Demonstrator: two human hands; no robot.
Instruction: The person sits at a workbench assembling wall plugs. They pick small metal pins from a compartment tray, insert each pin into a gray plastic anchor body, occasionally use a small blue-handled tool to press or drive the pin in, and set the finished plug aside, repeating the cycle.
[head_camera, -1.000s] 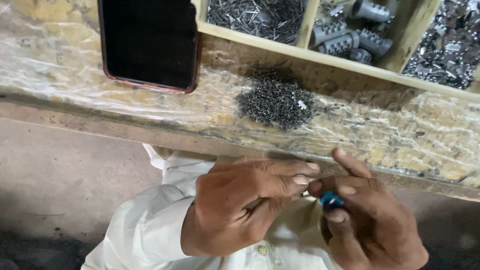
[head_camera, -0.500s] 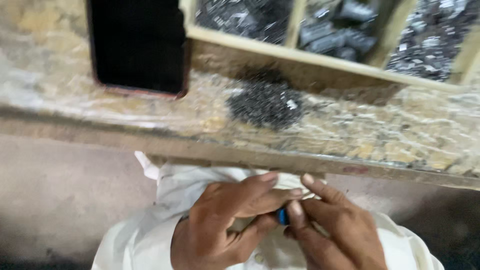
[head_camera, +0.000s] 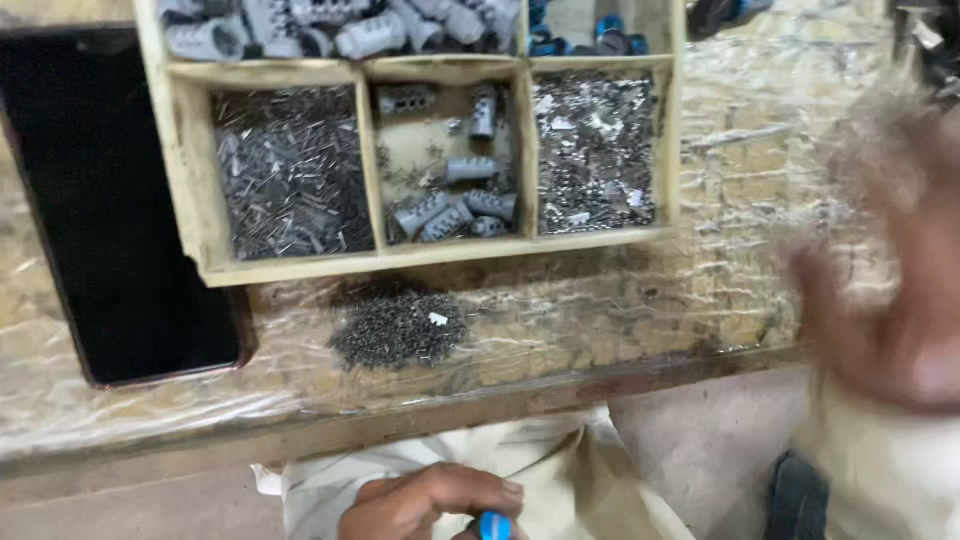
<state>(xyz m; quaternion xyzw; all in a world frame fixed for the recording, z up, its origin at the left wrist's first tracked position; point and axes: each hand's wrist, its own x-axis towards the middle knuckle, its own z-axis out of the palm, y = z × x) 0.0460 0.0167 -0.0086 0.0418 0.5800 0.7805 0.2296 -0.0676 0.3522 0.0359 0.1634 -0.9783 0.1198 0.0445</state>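
Low at the bottom edge, left hand (head_camera: 432, 503) curled over the lap, fingers bent inward and pinching a small blue plastic piece (head_camera: 494, 525), glossy and rounded, just at the fingertips; only part of that piece in view. At the right, a large blurred hand (head_camera: 885, 300), smeared by motion, raised near the bench edge; hard to tell how far open, or whether anything sits in it. Beneath both, pale cream cloth (head_camera: 520, 465), creased and soft.

Above, a rough wooden bench (head_camera: 640, 330) wrapped in wrinkled clear film, shiny and rippled; a dark worn strip along its front edge. On it, a loose heap of tiny dark metal bits (head_camera: 398, 330), grainy, roughly round in outline. Behind that heap, a pale wooden tray (head_camera: 372, 262) split into compartments: thin steel pins (head_camera: 290, 175) in the left one; stubby grey ridged metal sleeves (head_camera: 450, 205) in the middle; flat glinting silver scraps (head_camera: 595, 150) in the right. At far left, a flat black phone (head_camera: 110, 220) with a reddish rim, screen dark and smooth.
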